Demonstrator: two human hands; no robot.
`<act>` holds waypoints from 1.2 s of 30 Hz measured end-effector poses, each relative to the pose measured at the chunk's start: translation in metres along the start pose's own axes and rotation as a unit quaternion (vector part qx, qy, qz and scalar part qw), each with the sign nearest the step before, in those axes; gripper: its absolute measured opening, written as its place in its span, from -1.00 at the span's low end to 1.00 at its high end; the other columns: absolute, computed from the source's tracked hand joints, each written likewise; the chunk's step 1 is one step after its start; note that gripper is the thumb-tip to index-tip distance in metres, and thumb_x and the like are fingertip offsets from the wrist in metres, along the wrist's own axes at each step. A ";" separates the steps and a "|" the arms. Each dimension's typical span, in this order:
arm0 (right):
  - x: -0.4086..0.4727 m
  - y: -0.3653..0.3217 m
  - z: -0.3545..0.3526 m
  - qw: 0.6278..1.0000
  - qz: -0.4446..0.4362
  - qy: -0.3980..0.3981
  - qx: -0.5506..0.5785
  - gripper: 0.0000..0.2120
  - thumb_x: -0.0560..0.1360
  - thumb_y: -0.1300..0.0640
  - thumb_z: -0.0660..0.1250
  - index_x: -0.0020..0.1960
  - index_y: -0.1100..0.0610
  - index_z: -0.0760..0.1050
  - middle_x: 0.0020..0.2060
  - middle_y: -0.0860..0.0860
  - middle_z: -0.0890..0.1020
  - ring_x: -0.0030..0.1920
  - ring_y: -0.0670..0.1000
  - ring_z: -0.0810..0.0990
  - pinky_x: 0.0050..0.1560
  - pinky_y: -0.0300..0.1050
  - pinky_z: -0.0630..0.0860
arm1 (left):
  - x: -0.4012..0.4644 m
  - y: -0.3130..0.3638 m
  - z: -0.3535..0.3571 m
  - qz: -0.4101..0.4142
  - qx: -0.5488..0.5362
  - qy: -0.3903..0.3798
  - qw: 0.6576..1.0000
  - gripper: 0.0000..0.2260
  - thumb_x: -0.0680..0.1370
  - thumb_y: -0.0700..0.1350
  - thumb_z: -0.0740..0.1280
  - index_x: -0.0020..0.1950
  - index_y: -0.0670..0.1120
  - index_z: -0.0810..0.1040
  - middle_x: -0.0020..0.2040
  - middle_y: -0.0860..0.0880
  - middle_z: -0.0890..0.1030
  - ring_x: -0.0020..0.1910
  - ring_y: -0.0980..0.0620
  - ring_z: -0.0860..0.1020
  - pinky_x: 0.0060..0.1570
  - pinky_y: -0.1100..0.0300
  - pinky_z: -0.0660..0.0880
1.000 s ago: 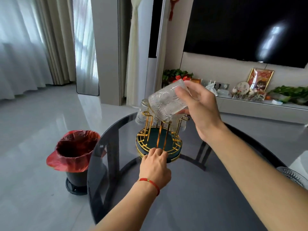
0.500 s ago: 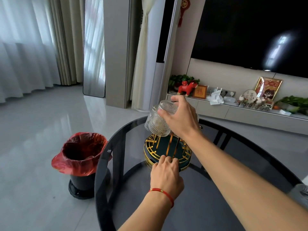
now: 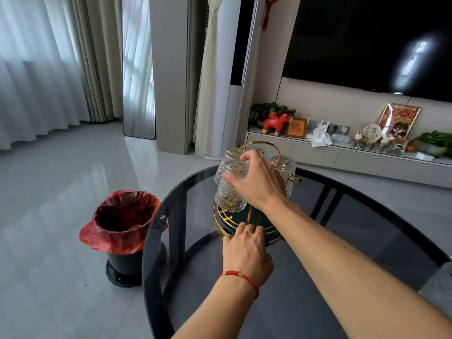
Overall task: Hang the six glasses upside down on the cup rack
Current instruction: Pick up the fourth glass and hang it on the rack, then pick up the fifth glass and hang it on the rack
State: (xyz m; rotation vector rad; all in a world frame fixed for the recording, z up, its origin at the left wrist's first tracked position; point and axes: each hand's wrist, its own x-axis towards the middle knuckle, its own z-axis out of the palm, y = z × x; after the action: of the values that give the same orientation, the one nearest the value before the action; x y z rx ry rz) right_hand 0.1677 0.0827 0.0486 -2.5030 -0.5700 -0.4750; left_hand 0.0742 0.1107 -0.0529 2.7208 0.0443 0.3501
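Here, right hand (image 3: 259,184) gripping glass (image 3: 230,192) (inverted), left hand (image 3: 245,250) steadying rack (image 3: 221,223)

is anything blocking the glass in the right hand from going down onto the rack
Nothing visible does. The right hand holds the glass upside down, low over the cup rack; other glasses hang beside it, and the left hand rests at the rack's base.

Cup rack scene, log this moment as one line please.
right hand: grips upside-down glass on cup rack | left hand: steadies rack base | other glasses: hung | table: dark glass
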 end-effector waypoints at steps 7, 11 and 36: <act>-0.009 0.003 -0.006 0.999 -0.033 -0.021 -0.031 -0.39 0.50 -0.32 0.37 0.34 0.06 0.37 0.23 0.09 0.61 0.12 0.12 0.61 -0.05 0.03 0.59 | 0.000 0.001 -0.002 0.006 0.012 -0.007 1.000 -0.63 0.46 -0.13 0.25 0.28 -0.03 0.50 0.19 -0.02 0.58 0.24 -0.05 0.46 0.09 -0.03 0.48; -0.037 0.020 -0.030 0.995 -0.083 0.062 0.010 -0.63 0.57 -0.12 0.32 0.27 0.07 0.47 0.19 0.04 0.58 0.16 0.08 0.58 -0.01 0.03 0.59 | -0.002 0.002 -0.004 0.007 0.010 -0.006 1.000 -0.74 0.44 -0.14 0.26 0.12 -0.08 0.51 0.13 -0.05 0.57 0.21 -0.09 0.47 0.06 -0.02 0.48; -0.239 0.222 -0.189 0.884 0.393 -0.073 -0.244 -0.35 0.52 -0.19 0.30 0.43 0.17 0.24 0.33 0.25 0.48 0.34 0.31 0.42 0.14 0.19 0.44 | -0.062 0.138 0.008 0.170 -0.281 -0.087 0.941 -0.57 0.51 -0.17 0.38 0.38 0.04 0.49 0.25 0.11 0.59 0.23 0.12 0.52 0.21 0.13 0.54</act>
State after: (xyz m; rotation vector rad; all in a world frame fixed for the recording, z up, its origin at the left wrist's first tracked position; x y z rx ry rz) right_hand 0.0313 -0.2660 0.0045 -2.9584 0.6093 -0.1093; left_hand 0.0137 -0.0248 -0.0207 2.1680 -0.5029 0.1758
